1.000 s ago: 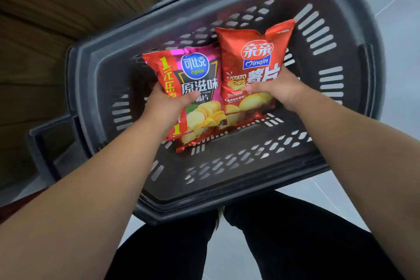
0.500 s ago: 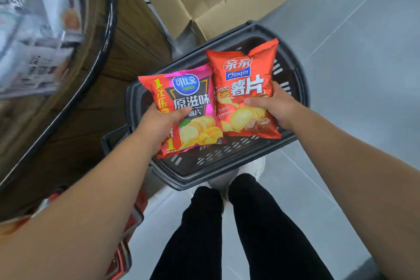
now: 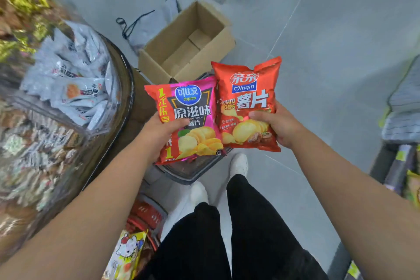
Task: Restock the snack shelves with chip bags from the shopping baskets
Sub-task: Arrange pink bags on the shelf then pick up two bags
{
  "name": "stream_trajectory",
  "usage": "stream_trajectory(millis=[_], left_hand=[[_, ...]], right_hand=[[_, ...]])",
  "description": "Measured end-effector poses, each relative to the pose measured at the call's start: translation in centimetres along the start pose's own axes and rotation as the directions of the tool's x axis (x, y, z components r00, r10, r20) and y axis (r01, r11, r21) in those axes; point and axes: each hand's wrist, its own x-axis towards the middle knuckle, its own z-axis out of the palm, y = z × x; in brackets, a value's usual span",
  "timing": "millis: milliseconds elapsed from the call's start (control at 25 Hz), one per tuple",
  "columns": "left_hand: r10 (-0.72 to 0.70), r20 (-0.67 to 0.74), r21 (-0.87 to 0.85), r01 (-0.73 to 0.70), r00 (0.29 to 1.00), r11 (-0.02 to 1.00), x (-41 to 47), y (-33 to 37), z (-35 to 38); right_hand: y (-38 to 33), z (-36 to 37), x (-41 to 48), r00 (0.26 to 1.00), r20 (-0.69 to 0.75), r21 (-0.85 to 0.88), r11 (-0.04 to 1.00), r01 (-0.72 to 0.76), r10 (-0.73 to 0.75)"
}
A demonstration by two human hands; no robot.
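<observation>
Left grip (image 3: 159, 134) is seen closed round the lower left edge of the pink chip bag (image 3: 193, 107); right grip (image 3: 279, 127) is closed on the lower right edge of the orange chip bag (image 3: 247, 88), thumb laid across its front. Both bags are held upright, side by side, just above the grey basket (image 3: 191, 173), with the cardboard box (image 3: 186, 48) beyond that basket. Light, air-filled, slick film and brittle chips are to be expected, so a gentle hold at the edge seams is advised
</observation>
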Motion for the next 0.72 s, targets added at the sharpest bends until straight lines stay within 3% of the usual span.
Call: stream_trajectory(millis=[200, 360, 560, 720], left_hand=[[0.148, 0.153, 0.095, -0.164, 0.977, 0.982, -9.2, 5.4, 3.5], [0.218, 0.325, 0.161, -0.281, 0.92, 0.946, -15.6, 8.2, 7.9], [0.227, 0.55, 0.218, -0.401, 0.804, 0.89, -21.8, 9.4, 16.3], [0.183, 0.695, 0.262, -0.482, 0.695, 0.836, -27.4, 8.9, 25.2]], right_hand=[[-3.5, -1.7, -13.2, 0.978, -0.157, 0.1, 0.983, 0.154, -0.137], [-3.6, -4.0, -23.5, 0.918, -0.345, 0.167, 0.95, 0.263, -0.194], [-0.9, -8.2, -35.3, 0.794, -0.578, 0.244, 0.89, 0.385, -0.185], [2.1, -12.5, -44.7, 0.637, -0.754, 0.258, 0.819, 0.512, -0.161]])
